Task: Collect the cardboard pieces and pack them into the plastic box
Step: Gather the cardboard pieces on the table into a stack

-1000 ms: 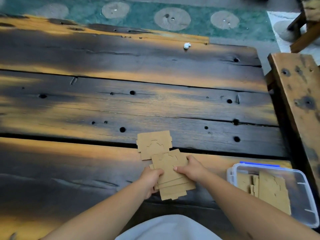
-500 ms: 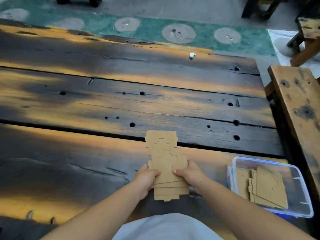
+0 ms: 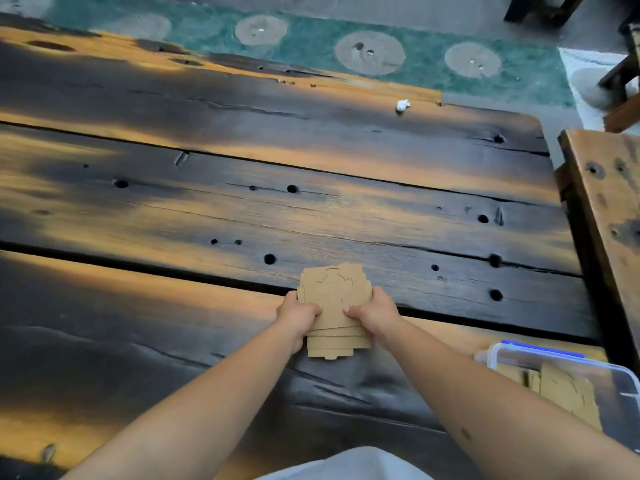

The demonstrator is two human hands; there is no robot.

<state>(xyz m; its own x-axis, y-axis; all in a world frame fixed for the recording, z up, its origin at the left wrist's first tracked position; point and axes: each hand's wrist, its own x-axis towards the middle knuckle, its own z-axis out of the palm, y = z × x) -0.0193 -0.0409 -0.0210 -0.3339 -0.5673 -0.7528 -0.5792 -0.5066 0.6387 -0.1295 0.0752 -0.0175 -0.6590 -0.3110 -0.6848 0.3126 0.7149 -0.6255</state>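
Observation:
A stack of brown cardboard pieces [image 3: 334,292] with cut outlines lies on the dark wooden table [image 3: 242,209], near its front edge. My left hand [image 3: 298,315] grips the stack's left side and my right hand [image 3: 374,311] grips its right side, thumbs on top. At the lower right stands a clear plastic box [image 3: 620,379] with a blue-edged rim, open, with several cardboard pieces [image 3: 564,389] lying flat inside; my right forearm hides part of it.
A wooden bench [image 3: 613,209] runs along the table's right side, just behind the box. A small white crumpled scrap [image 3: 402,105] lies near the table's far edge. Beyond the table is a green patterned rug [image 3: 346,46].
The loose pieces that lay spread out, one further up the table, have been pushed together into one squared stack between both hands. The view has shifted, so the box sits lower right.

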